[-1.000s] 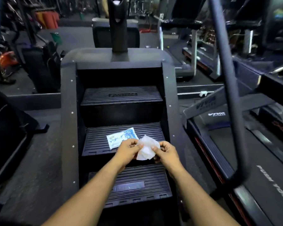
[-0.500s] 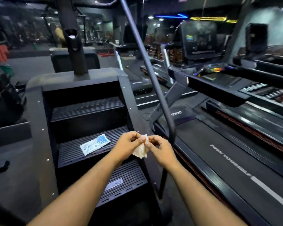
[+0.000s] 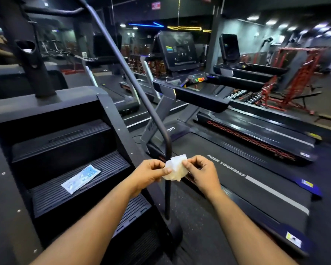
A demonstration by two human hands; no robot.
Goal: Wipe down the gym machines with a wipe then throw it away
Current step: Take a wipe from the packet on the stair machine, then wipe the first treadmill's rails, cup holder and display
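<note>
While standing beside ribbed black steps (image 3: pixel 78 180), I am pinching a crumpled white wipe (image 3: pixel 175 168) with left hand (image 3: pixel 151 173) and right hand (image 3: pixel 201 172).

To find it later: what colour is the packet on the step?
White with blue print, packet, in the head view.

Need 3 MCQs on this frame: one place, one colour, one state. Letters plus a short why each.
1. Where does the wipe packet lie?
A. on a stair-climber step
B. on the treadmill belt
C. on the floor

2. What colour is the wipe?
A. blue
B. white
C. red

3. How is the wipe held?
A. left hand alone
B. lying loose on a step
C. pinched by both hands

Key: 1 A, the packet rests flat on a ribbed step. 2 B, it shows white against the dark machines. 3 C, the left hand and right hand each pinch an edge.
</note>
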